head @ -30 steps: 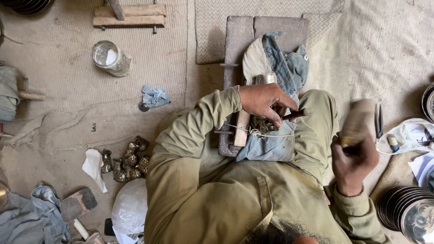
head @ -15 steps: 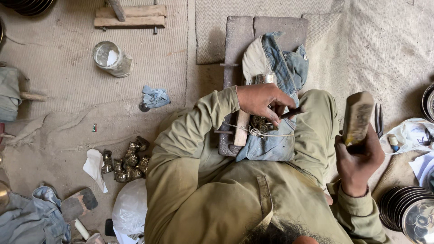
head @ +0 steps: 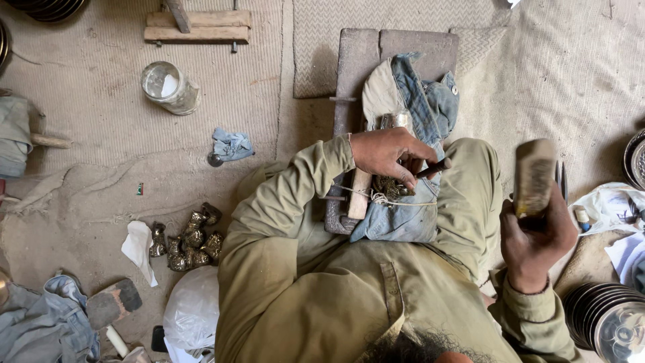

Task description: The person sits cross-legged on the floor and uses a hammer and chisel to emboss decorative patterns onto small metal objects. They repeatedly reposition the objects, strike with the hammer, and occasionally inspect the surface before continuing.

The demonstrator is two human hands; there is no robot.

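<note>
Punch (head: 433,168) – pinched in left hand (head: 386,153) over metal piece (head: 390,187) | right hand (head: 537,232) grips raised mallet (head: 534,176)

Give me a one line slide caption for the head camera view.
Seated worker's left hand steadies a dark punch on metalwork; right hand raises a wooden mallet.

Mallet (head: 534,176) blurred; left hand (head: 390,153) hides workpiece.

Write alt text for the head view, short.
Seen from above, a seated person in olive clothes holds a thin dark punch with the left hand against a small metal piece on a denim-padded block, the right hand raising a wooden mallet. Small metal pieces lie on the mat.
</note>
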